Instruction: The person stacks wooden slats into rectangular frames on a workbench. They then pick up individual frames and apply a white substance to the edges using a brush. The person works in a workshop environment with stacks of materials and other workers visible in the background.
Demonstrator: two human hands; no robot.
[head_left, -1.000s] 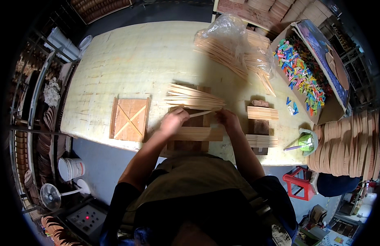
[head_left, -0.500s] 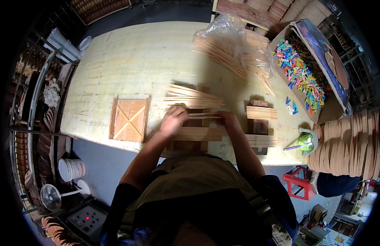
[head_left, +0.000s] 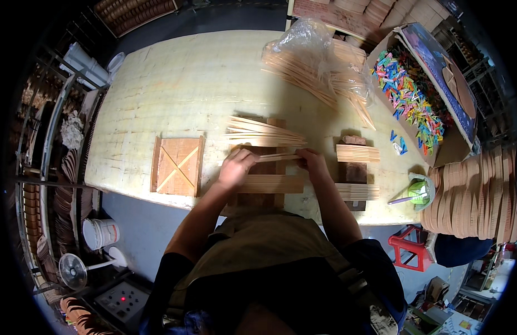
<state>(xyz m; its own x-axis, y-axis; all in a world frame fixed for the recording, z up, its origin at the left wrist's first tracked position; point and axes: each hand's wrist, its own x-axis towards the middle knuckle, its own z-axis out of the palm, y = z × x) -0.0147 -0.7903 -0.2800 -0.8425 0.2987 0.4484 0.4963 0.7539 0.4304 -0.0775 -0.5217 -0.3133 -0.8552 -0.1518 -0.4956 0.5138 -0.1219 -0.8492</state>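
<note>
Between my two hands a few thin wooden strips (head_left: 277,157) lie level over a wooden jig (head_left: 276,149). My left hand (head_left: 238,166) pinches their left end, and my right hand (head_left: 308,161) closes on the right end. Just beyond them a loose, fanned pile of wooden strips (head_left: 264,131) rests on the jig's far part. Nearer to me, a flat row of strips (head_left: 274,183) lies side by side across the jig. To the right, two neat sets of strips, a far one (head_left: 357,153) and a near one (head_left: 356,192), lie across dark blocks.
At left lies a wooden frame with crossed strips (head_left: 177,166). Bagged strips (head_left: 303,72) are at the back. A carton of colourful clothespins (head_left: 409,100) stands at right, near a green glue container with a brush (head_left: 418,192) and stacked curved wooden pieces (head_left: 470,195).
The strips between my hands have tilted slightly, their right end now higher. Both hands stay in nearly the same place, and the whole view has shifted a little.
</note>
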